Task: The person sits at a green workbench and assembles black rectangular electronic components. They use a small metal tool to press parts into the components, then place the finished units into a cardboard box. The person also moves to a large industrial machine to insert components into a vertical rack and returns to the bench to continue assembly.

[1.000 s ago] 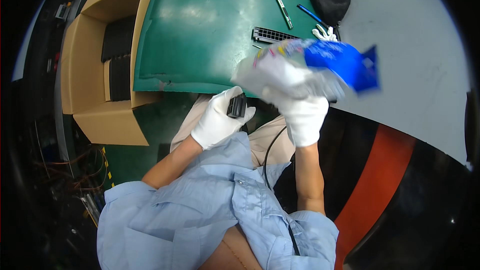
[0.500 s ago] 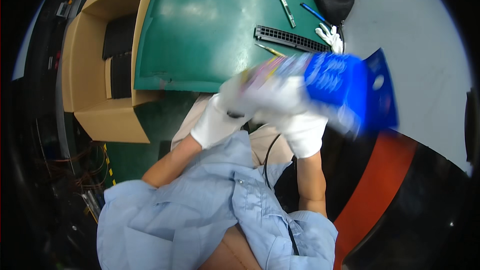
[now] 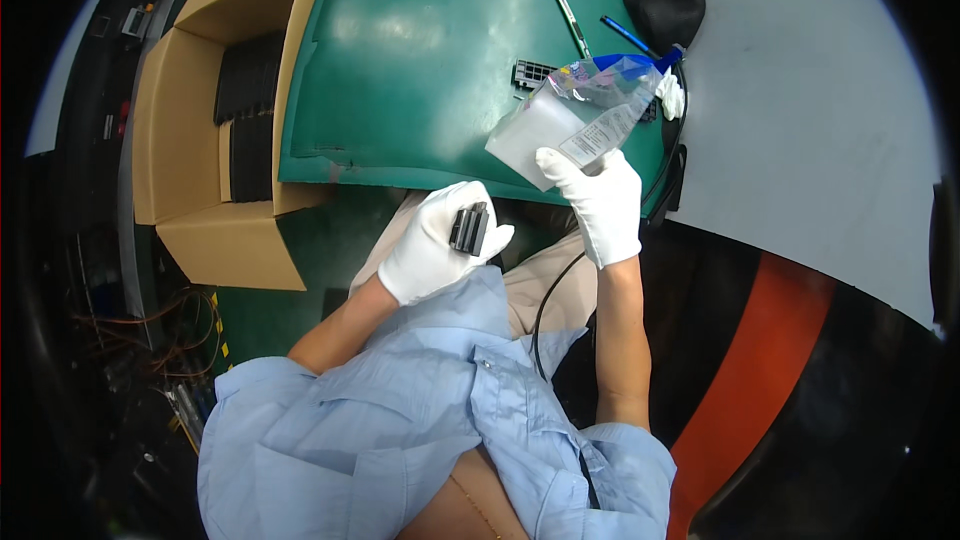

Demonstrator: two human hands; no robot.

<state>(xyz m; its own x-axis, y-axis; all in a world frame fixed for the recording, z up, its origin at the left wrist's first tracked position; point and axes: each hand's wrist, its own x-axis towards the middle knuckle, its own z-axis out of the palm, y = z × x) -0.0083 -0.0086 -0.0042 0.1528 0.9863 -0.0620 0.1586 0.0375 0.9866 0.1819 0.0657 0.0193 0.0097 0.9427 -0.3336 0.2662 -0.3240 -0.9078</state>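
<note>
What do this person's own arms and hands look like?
The left hand and right hand wear white gloves with no visible markings, reaching the wrists. The forearms are bare; light-blue sleeves end around the elbows.

This looks like a workshop or factory: a green-covered worktop [image 3: 400,110], a cardboard box [image 3: 165,130] of black parts [image 3: 250,155] beside its left edge, yellow-and-black striped tape [image 3: 224,349] below.

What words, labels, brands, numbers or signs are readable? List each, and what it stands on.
No text can be read.
White rectangular label on the clear plastic bag with a blue end, in the white-gloved right hand: dark print, too small to read.
Multicoloured print on the same bag: too small.
</note>
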